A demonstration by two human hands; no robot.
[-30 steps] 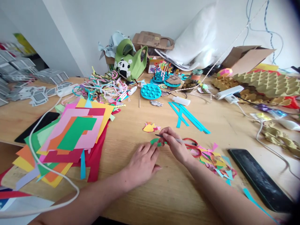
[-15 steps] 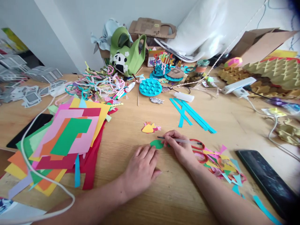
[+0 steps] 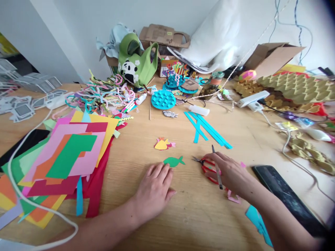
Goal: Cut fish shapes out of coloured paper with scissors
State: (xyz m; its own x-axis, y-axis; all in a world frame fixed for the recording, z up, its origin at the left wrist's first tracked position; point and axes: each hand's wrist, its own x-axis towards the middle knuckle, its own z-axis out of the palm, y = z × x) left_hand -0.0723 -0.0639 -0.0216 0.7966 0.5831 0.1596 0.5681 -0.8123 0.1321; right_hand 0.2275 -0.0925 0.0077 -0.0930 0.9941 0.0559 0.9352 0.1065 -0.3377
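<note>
A green paper fish (image 3: 174,161) lies flat on the wooden table, tail to the right. My left hand (image 3: 154,184) rests palm down, fingers stretched out, with its fingertips on the fish's left end. My right hand (image 3: 227,169) has a grey pen (image 3: 219,176) in its fingers, pointing away from me. Beneath those fingers are red-handled scissors (image 3: 205,164), blades toward the fish; whether the hand also grips them I cannot tell. Just beyond the green fish sits a small cluster of yellow, red and pink paper fish (image 3: 161,144).
Coloured paper sheets (image 3: 78,150) are stacked at left, crossed by a white cable (image 3: 17,188). Blue strips (image 3: 206,129) lie ahead. A phone (image 3: 277,188) and paper scraps (image 3: 234,197) are at right. Pipe cleaners (image 3: 102,92) and a green panda bag (image 3: 138,66) stand farther back.
My right hand has moved right from the green fish to the scissors, and the pen has turned to point forward. The fish's tail is now uncovered. My left hand stays on the fish.
</note>
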